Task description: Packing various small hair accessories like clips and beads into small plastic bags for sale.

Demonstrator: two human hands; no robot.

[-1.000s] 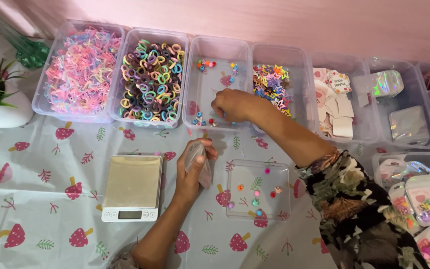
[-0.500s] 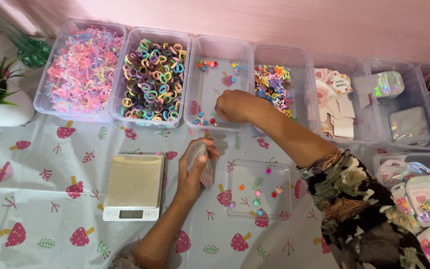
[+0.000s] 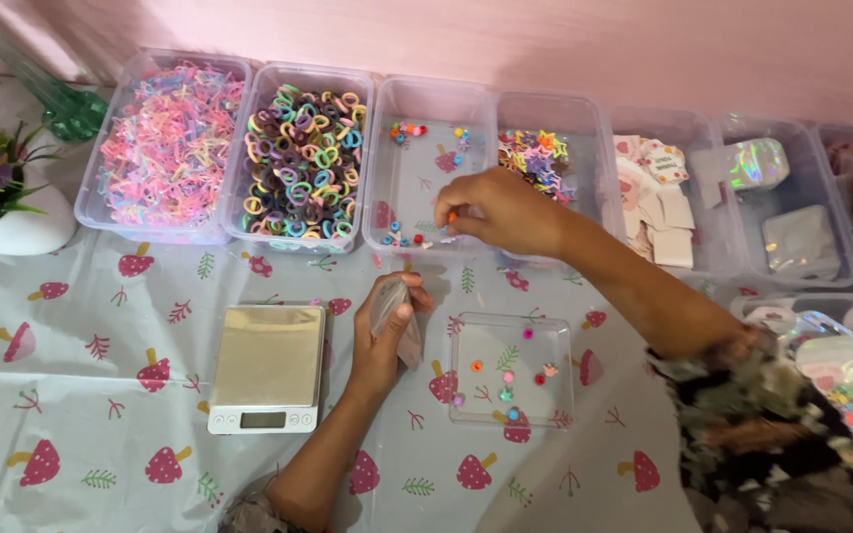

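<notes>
now the right hand (image 3: 505, 209) has moved a bit lower in the clear bin (image 3: 429, 168) vs a sec ago, fingers pinching a small orange bead (image 3: 452, 216) near the front wall. left hand (image 3: 387, 331) still grips a small clear bag (image 3: 391, 311) over the worktop, w/ the scale (image 3: 267, 367) & bead tray (image 3: 510, 370) beside it.

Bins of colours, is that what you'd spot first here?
Yes: the row of clear bins along the back, above all the pink bands at far left and the many-coloured rings beside them. Next, the right hand picking in the beads bin, and the left hand holding a small bag between the scale and the tray.
</notes>
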